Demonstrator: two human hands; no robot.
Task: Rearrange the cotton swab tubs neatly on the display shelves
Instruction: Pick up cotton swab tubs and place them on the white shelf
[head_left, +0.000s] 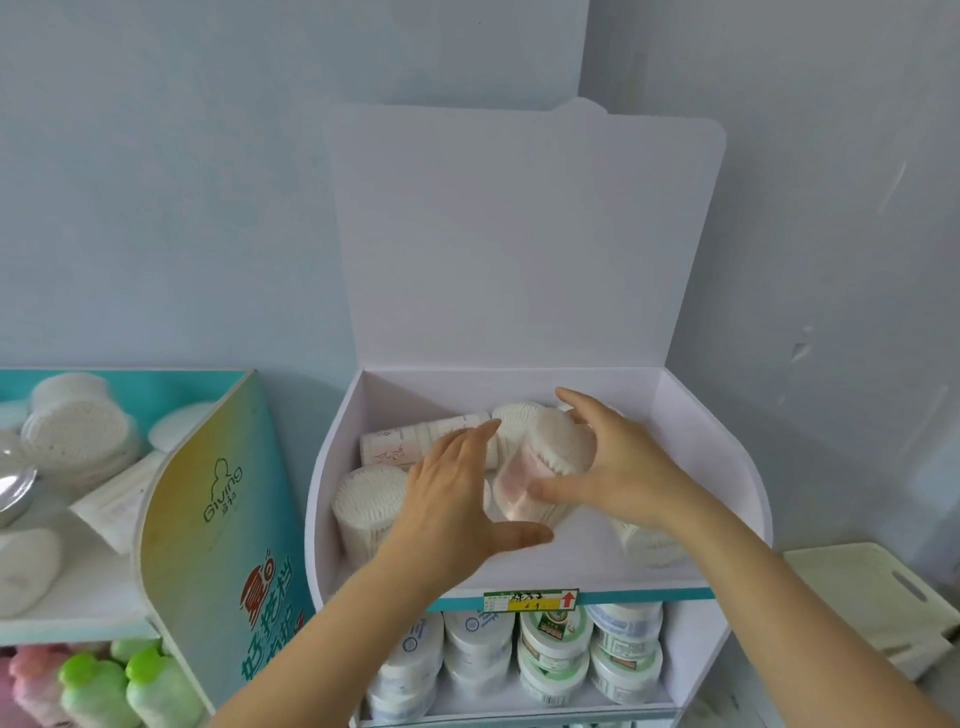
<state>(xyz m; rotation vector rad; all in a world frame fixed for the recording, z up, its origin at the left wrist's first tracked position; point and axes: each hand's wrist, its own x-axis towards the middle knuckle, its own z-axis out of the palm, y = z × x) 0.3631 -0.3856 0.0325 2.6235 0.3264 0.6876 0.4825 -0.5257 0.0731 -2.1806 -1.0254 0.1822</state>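
A white cardboard display stand's top shelf holds several clear cotton swab tubs. My right hand grips a tilted swab tub with a pink label, lifted in the middle of the shelf. Just left of that tub, my left hand is spread open with straight fingers. One tub stands upright at the front left. Another tub lies on its side behind it. A further upright tub stands at the back, and one lies partly hidden under my right wrist.
The shelf below holds stacked round jars with green and blue labels, under a yellow price tag. A teal display stand at left carries cotton pads and green bottles. A pale plastic stool stands at right.
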